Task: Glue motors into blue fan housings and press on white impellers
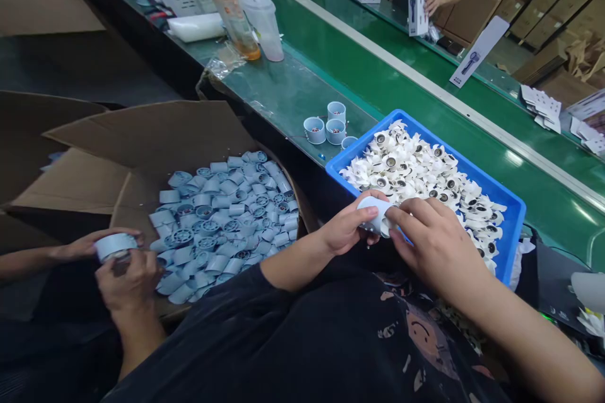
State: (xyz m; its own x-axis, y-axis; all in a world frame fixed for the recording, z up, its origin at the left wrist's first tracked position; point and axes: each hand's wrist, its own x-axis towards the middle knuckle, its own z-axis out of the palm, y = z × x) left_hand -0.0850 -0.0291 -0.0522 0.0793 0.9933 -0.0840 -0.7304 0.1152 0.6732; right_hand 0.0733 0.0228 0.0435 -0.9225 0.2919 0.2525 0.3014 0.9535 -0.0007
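Note:
A light blue cylindrical housing [377, 212] is gripped by my left hand [348, 226], tilted with one end facing right. At that end the fingers of my right hand [432, 236] are pinched on a white fan impeller [386, 226], mostly hidden by the fingers and the rim. Just beyond my hands, a blue tray [513, 245] holds a heap of white fan impellers [411, 163] with dark round hubs. Several similar housings [335, 132] with small wires stand on the bench left of the tray.
A cardboard box [155, 138] full of blue housings [222, 214] sits at left. Beside it, a co-worker's hands [125, 274] hold another housing. A bottle [231, 12] and a cup [265, 24] stand on the bench. Across the green conveyor [378, 62], another person's hand [433, 0] holds a white box.

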